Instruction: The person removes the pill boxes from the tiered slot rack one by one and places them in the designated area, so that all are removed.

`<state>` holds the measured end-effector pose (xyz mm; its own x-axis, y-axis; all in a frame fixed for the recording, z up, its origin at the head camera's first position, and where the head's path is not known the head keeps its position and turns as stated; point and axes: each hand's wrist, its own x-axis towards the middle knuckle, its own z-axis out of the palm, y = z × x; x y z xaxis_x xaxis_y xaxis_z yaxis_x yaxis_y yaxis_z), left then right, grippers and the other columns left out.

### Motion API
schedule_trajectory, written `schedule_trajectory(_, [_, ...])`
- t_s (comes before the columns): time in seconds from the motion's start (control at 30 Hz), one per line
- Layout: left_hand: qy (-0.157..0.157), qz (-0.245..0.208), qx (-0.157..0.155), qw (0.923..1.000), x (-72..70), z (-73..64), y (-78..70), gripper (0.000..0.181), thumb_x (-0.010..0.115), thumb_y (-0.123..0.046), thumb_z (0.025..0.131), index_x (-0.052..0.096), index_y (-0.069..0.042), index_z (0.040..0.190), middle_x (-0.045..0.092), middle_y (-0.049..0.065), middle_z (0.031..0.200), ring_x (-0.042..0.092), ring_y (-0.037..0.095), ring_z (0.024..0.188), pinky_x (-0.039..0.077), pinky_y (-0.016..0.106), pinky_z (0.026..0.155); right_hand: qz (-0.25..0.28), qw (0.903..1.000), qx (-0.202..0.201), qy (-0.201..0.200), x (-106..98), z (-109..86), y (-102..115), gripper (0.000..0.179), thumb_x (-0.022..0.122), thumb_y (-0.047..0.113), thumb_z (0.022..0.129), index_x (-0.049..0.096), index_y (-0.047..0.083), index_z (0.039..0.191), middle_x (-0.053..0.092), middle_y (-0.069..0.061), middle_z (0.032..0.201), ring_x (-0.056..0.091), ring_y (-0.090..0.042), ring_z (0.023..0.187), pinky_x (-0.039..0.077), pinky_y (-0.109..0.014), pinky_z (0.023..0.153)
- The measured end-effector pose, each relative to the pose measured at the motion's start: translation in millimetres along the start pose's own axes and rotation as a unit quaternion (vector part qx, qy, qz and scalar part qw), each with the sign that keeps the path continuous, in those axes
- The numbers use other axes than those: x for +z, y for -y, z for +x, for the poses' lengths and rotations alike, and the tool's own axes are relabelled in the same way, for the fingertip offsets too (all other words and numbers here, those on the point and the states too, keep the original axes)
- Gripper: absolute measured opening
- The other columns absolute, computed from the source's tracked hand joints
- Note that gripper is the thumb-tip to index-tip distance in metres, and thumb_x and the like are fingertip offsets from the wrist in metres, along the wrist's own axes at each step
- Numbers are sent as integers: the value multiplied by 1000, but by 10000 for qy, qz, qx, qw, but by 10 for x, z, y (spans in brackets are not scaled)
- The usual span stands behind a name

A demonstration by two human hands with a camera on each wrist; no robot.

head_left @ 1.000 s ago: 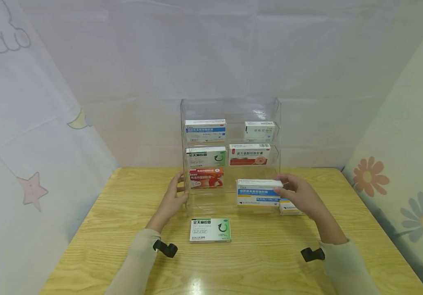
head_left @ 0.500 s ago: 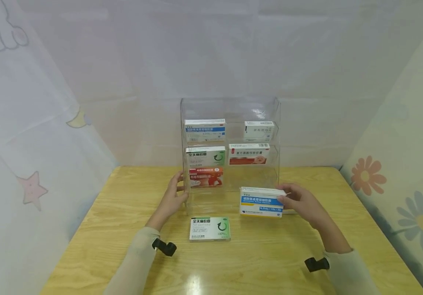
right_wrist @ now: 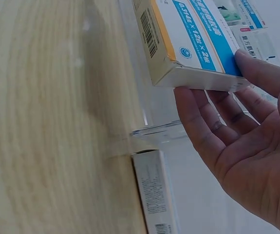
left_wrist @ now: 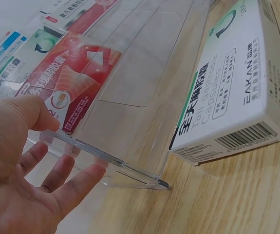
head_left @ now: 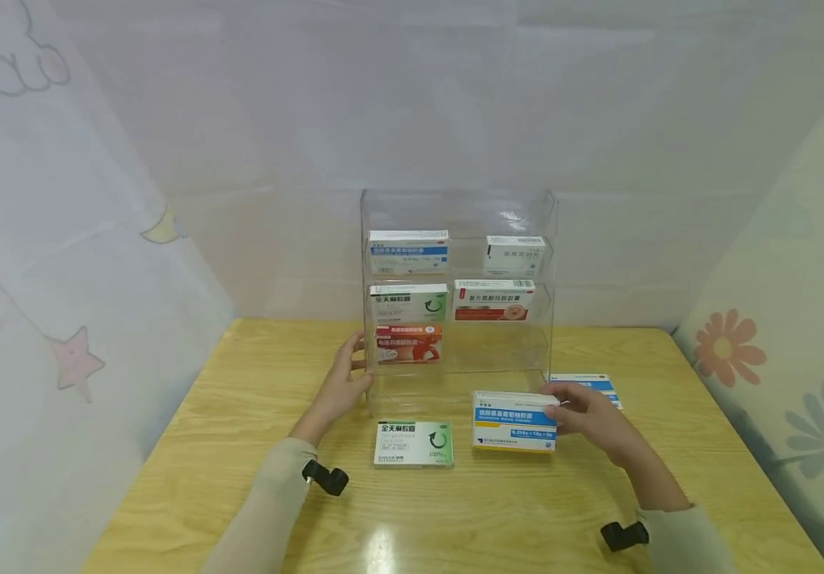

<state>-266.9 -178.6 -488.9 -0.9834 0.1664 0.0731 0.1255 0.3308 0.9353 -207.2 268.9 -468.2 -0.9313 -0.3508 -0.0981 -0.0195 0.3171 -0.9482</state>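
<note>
1. Between the thumb and the other fingers of the right hand (head_left: 587, 418), a blue-and-white box (head_left: 515, 426) is being pinched by its right end, in front of the lower right part of the clear rack (head_left: 494, 351).
2. As the fingers are gripping one end only, the far end is probably prone to dipping; pressing evenly from front and back should be holding the printed face level without denting the carton.
3. Below these fingers, I cannot tell whether the box's lower edge is touching the counter (head_left: 426, 526), so any shift is calling for a slow, light touch.
4. Around the rack's left side edge, the fingers of the left hand (head_left: 341, 387) are loosely grasping the plastic, apparently steadying it; modest pressure is likely sufficing, with the red box (head_left: 408, 344) sitting just beside that thumb.
5. To the left of the right fingers, a green-and-white box (head_left: 413, 444) is lying flat near the held box; swinging that way would be risking a knock.
6. Beyond the right fingers, a second carton (head_left: 601, 384) is lying beside the rack, so the knuckles are needing room there.
</note>
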Motion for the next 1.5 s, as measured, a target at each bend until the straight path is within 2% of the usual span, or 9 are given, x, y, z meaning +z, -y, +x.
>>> schedule_trajectory(0.13, [-8,6,18,10000,-5,7,-11,85,61,-3,93,17,-30,161,30,11,157,43,38,134,53,54,96,-27,9998,52,184,15,-1,-95,48,65,26,100,54,1,139,64,-21,122,69,-27,101,60,-40,83])
schedule_trajectory(0.33, [-10,70,-32,10000,-21,1,16,86,61,-6,93,16,-31,161,30,11,156,44,37,134,52,54,97,-42,9991,258,341,35,-8,-181,53,65,29,100,51,-1,141,66,-20,122,70,-29,103,61,-43,83])
schedule_trajectory(0.57, [38,26,-103,9999,-42,-37,22,86,61,-5,94,15,-30,162,28,11,158,42,38,135,52,53,97,219,9977,412,483,99,14,-291,53,67,28,98,53,-3,139,66,-19,119,69,-30,103,61,-41,82])
schedule_trajectory(0.8, [84,84,-76,9999,-40,-52,28,85,60,-6,94,13,-30,162,26,12,158,41,39,135,53,52,96,121,9974,573,423,113,35,-327,56,67,31,98,53,-3,141,68,-16,117,70,-27,99,61,-41,80])
schedule_trajectory(1.1, [172,74,-79,9998,-40,-22,-30,86,60,-6,95,11,-26,163,24,13,160,39,40,137,51,54,99,-39,9977,623,262,118,41,-304,58,68,29,98,51,-1,145,64,-20,128,65,-23,106,60,-39,84])
schedule_trajectory(1.2, [264,64,-162,9995,-42,-33,-79,86,59,-5,96,8,-23,163,21,16,161,38,42,138,50,54,100,64,9971,723,224,128,41,-320,60,68,28,97,48,-1,146,65,-19,125,67,-24,103,60,-39,81])
schedule_trajectory(1.33, [339,50,-187,9992,-56,-108,-274,84,58,-2,96,9,-17,163,22,20,160,38,44,138,50,53,100,146,9969,755,172,141,35,-341,62,67,26,98,44,-2,149,66,-19,122,67,-25,99,61,-39,78])
schedule_trajectory(1.43, [350,63,-185,9992,-66,-164,-402,82,57,-1,96,10,-15,163,24,20,159,39,43,137,51,52,100,121,9971,735,126,150,33,-353,63,66,26,99,42,-2,150,65,-22,125,67,-26,102,60,-38,79])
schedule_trajectory(1.5, [346,46,-209,9992,-63,-176,-423,82,57,-1,96,11,-16,163,24,19,159,39,43,137,51,51,100,110,9971,754,92,157,33,-357,64,66,26,99,41,-2,150,62,-24,129,67,-27,105,60,-39,81])
